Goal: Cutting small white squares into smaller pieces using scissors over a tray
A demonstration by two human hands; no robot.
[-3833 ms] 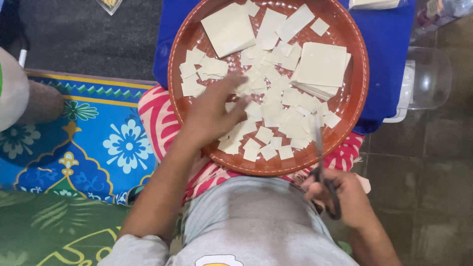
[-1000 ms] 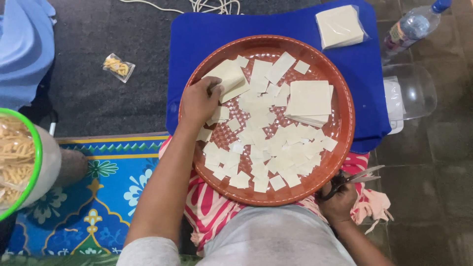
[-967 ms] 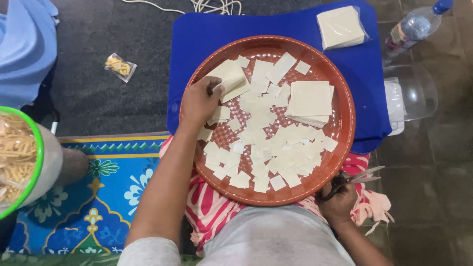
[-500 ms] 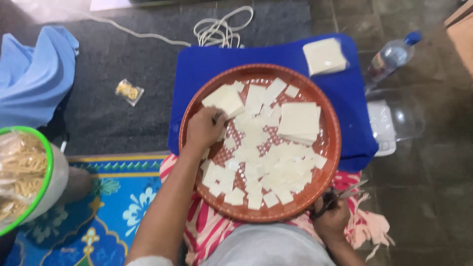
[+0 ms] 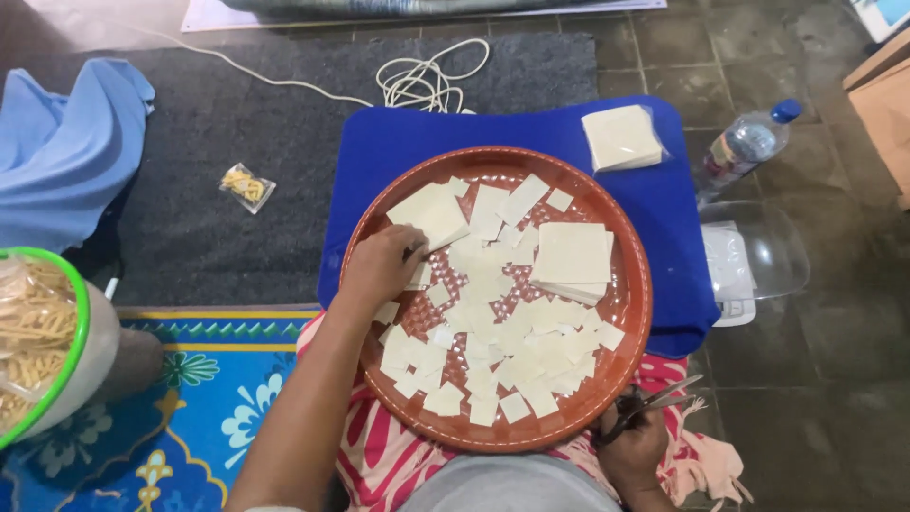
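A round reddish-brown tray (image 5: 633, 313) rests on a blue board (image 5: 379, 152) and holds several small pale dough squares (image 5: 493, 341) plus two stacks of larger sheets (image 5: 572, 258). My left hand (image 5: 381, 265) lies on the tray's left part, fingers curled on the corner of a large dough sheet (image 5: 431, 210). My right hand (image 5: 633, 446) sits at the tray's near right rim, closed around a pair of scissors (image 5: 654, 403) whose blades point up and to the right.
A wrapped stack of dough sheets (image 5: 621, 137) lies on the board's far right corner. A water bottle (image 5: 744, 144) and a clear plastic lid (image 5: 758, 256) lie to the right. A bowl of fried strips (image 5: 38, 341), a blue cloth (image 5: 57, 152), a small snack packet (image 5: 246, 185) and a white cord (image 5: 427, 81) lie left and behind.
The view has pulled back and tilted, showing more floor. My left hand slid from the tray's far left rim inward onto the large sheet. My right hand still holds the scissors.
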